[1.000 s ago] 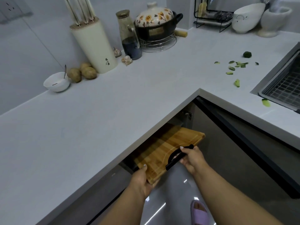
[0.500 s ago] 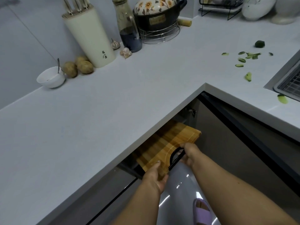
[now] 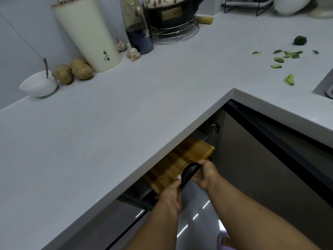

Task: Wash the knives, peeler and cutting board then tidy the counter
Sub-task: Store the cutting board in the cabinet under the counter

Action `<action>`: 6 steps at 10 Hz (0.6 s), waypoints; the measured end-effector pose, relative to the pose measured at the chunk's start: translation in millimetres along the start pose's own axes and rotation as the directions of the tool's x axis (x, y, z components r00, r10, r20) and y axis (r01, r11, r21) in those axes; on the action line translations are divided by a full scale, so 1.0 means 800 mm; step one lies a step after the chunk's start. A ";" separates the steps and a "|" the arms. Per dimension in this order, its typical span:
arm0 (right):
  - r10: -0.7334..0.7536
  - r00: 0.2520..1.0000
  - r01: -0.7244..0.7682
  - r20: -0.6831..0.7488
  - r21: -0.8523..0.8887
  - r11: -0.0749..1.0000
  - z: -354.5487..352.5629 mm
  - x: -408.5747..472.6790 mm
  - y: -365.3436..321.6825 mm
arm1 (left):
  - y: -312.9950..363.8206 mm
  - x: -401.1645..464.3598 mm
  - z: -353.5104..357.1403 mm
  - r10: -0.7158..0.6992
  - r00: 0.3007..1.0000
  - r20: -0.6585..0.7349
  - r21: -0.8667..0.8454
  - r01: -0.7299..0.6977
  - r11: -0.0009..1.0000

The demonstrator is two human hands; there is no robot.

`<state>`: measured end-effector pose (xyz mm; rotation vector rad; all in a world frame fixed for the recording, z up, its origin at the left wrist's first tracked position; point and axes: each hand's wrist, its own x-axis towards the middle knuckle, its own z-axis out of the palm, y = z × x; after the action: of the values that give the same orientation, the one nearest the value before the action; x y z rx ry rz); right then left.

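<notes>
Sliding the cutting board (image 3: 182, 163) into the cabinet slot under the desk (image 3: 126, 123) appears to be the step in hand. The board lies flat-ish at about 6 o'clock in the head view, part tucked under the desk edge, part out in the open cabinet.

Right hand (image 3: 205, 175): fingers curled on the black handle (image 3: 189, 173) at the board's near edge. Left hand (image 3: 171, 195): at the board's near left corner, thumb on top of the wood, other fingers appear to wrap beneath; exact hold partly hidden.

Key relation: the board's long axis seems to run from about 7 o'clock to 1 o'clock, parallel to the desk edge above it. From both hands the board lies toward 11 o'clock, so the push should go that way, under the desk. The right hand is on the handle and should lead; the left can steady the corner. Far right corner of the board sits close to the cabinet wall by the hinge (image 3: 215, 126); it could catch there if the board swings.

Task's other things: knife block (image 3: 88, 37) at 11 o'clock, handles showing at its top. Green peel scraps (image 3: 286, 56) lie scattered at 2 o'clock near the sink edge (image 3: 324, 83), so the tidying looks unfinished. Peeler not seen.

Elsewhere: bowl (image 3: 38, 84) and potatoes (image 3: 73, 71) at 10 o'clock.
</notes>
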<state>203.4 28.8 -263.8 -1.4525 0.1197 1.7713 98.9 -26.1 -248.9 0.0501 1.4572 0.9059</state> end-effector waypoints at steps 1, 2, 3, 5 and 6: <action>-0.014 1.000 0.014 0.006 0.023 1.000 0.002 0.018 0.000 | 0.011 -0.002 0.006 -0.045 0.999 0.020 -0.024 0.046 0.999; 0.003 1.000 -0.004 0.030 0.030 1.000 0.009 0.028 0.002 | 0.008 0.025 -0.003 -0.034 0.999 0.031 0.013 0.034 0.999; 0.023 0.998 -0.025 0.055 0.049 0.998 0.019 0.029 0.005 | 0.009 0.050 -0.009 0.054 0.996 -0.068 0.105 -0.046 0.993; 0.039 0.996 -0.048 0.078 0.110 0.993 0.027 0.042 0.005 | 0.021 0.071 -0.007 0.044 0.997 -0.063 0.042 -0.041 0.998; 0.040 0.993 -0.051 0.110 0.095 0.994 0.031 0.056 0.007 | 0.023 0.086 -0.010 0.067 0.996 -0.060 0.019 -0.066 0.998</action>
<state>181.4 62.1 -296.1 -1.2913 0.1820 1.8508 73.1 20.1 -297.1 0.0846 1.5274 0.9565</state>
